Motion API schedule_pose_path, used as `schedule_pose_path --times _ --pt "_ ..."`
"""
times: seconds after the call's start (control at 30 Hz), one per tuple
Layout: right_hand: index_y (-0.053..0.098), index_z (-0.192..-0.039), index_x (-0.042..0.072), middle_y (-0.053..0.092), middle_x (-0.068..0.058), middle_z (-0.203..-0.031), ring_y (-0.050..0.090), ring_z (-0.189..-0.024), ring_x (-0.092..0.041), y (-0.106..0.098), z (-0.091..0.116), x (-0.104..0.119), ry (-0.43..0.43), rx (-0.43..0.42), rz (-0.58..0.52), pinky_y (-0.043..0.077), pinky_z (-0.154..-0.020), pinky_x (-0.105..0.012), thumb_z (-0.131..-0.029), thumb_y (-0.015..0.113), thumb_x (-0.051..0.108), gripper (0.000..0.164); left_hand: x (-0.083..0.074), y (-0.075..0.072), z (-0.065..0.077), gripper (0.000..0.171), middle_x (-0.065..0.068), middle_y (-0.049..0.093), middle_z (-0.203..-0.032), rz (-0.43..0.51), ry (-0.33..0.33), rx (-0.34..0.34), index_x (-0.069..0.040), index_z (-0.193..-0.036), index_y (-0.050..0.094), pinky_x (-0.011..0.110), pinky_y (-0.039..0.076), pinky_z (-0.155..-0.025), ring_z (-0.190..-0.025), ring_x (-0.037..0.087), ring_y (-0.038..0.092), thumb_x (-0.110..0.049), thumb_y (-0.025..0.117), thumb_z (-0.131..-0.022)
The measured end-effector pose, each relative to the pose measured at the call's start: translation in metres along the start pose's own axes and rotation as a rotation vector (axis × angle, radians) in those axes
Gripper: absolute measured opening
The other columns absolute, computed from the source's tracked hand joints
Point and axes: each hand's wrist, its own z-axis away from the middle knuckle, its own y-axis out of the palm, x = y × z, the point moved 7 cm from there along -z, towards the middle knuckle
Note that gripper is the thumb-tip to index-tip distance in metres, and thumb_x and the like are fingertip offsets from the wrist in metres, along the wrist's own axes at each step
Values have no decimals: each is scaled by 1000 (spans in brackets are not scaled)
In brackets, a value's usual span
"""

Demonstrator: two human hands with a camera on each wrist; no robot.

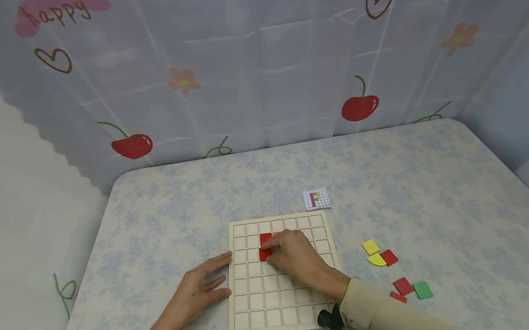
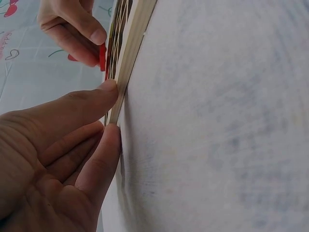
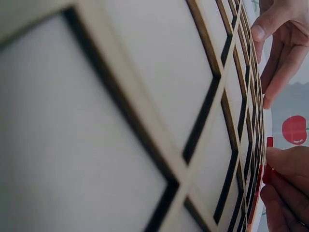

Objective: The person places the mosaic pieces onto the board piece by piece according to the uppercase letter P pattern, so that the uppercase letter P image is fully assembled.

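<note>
A pale wooden grid board point(image 1: 256, 303) lies on the table. Between thumb and fingers, my right hand point(image 1: 301, 259) pinches a red square tile point(image 1: 265, 254) low over the board's upper middle cells. The left wrist view catches that tile point(image 2: 102, 58) tilted on edge in the fingertips. Just above it, another red tile point(image 1: 266, 238) sits in a cell, beside an orange tile point(image 1: 276, 234) that the right hand partly covers. My left hand point(image 1: 194, 295) rests its thumb and extended fingertips point(image 2: 112, 137) against the board's left edge, holding no tile.
Behind the board's top right corner lies a small printed pattern card point(image 1: 316, 199). To the right are loose tiles: a yellow square point(image 1: 371, 247), a yellow quarter-round piece point(image 1: 375, 260), a green square point(image 1: 423, 290) and several red pieces point(image 1: 403, 286). A printed curtain point(image 1: 251, 75) hangs behind the table.
</note>
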Motion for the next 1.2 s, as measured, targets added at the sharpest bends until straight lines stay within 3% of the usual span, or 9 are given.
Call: schedule_pose_path --times 0.17,0.47,0.83,1.2 --pt "77 -107 6 71 -9 -110 65 -105 -24 0 0 0 -3 0 43 59 -84 -33 -83 74 -1 24 -1 0 0 66 21 30 -156 -13 6 0 6 -146 42 32 47 -106 -141 40 31 0 72 -87" --pt "77 -107 4 72 -7 -107 64 -107 -23 2 0 4 -25 13 78 58 -90 -35 -82 75 -2 26 1 -1 -1 66 20 31 -156 -20 1 -5 5 -145 42 31 47 -106 -141 40 31 1 73 -86" --pt "77 -106 6 72 -7 -108 64 -103 -24 0 0 5 -27 -14 134 58 -85 -34 -82 73 -4 26 0 -1 0 66 21 31 -156 2 1 -5 6 -145 42 33 47 -106 -141 40 31 1 73 -87" --pt "79 -102 5 73 -7 -104 65 -106 -23 1 0 6 -71 -15 104 58 -89 -37 -80 73 -8 26 1 -1 1 66 22 30 -156 26 10 1 8 -145 42 34 45 -108 -141 41 29 2 72 -87"
